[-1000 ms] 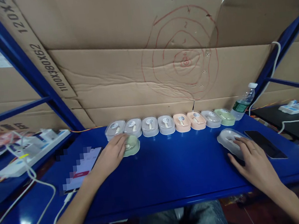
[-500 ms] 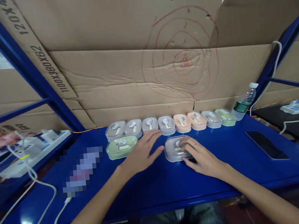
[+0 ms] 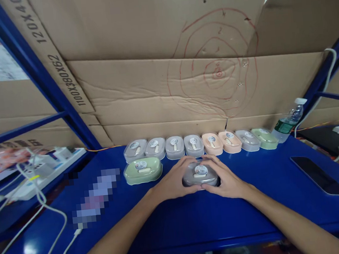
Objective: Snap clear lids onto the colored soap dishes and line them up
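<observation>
A grey lidded box (image 3: 200, 172) with a round sticker and a pale tab sits on the blue table (image 3: 179, 226), between my hands. My left hand (image 3: 177, 179) wraps round its left side, fingers at the back edge and thumb at the front. Round the right side curls my right hand (image 3: 226, 177) in the same way. The two thumbs meet in front of the box. A green box (image 3: 143, 170) lies to the left, touched by neither hand.
Behind stands a row of several grey, peach (image 3: 212, 143) and green (image 3: 263, 138) boxes. A water bottle (image 3: 287, 123) is at the back right, a dark phone (image 3: 319, 175) at the right. Power strips (image 3: 52, 174), cables and a pixelated object are on the left.
My left hand has moved right from beside the green box and closed round the grey box. My right hand has shifted to its right side. The view has shifted slightly.
</observation>
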Demonstrator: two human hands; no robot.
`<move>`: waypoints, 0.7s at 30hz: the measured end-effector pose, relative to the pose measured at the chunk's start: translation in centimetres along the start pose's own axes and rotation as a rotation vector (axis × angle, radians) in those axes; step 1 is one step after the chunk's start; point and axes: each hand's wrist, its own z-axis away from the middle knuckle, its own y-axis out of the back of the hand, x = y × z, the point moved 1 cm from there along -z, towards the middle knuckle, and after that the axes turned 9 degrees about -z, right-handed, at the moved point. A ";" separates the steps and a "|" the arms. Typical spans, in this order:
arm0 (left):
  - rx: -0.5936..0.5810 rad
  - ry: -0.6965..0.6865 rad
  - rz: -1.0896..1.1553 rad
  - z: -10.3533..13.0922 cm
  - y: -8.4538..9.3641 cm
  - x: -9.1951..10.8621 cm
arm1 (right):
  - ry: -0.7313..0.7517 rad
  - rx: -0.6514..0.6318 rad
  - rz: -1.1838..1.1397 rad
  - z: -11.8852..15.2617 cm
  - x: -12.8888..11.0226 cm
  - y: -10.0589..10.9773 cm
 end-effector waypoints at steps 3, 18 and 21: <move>0.008 0.003 0.022 0.0 0.1 0.1 | -0.005 -0.030 -0.020 -0.1 0.3 -0.1; -0.022 0.098 0.081 0.4 -0.3 -0.7 | -0.010 0.109 -0.028 0.1 -0.3 3.6; -0.088 0.124 0.036 0.4 0.1 -0.4 | -0.045 0.134 0.127 2.0 -0.3 6.6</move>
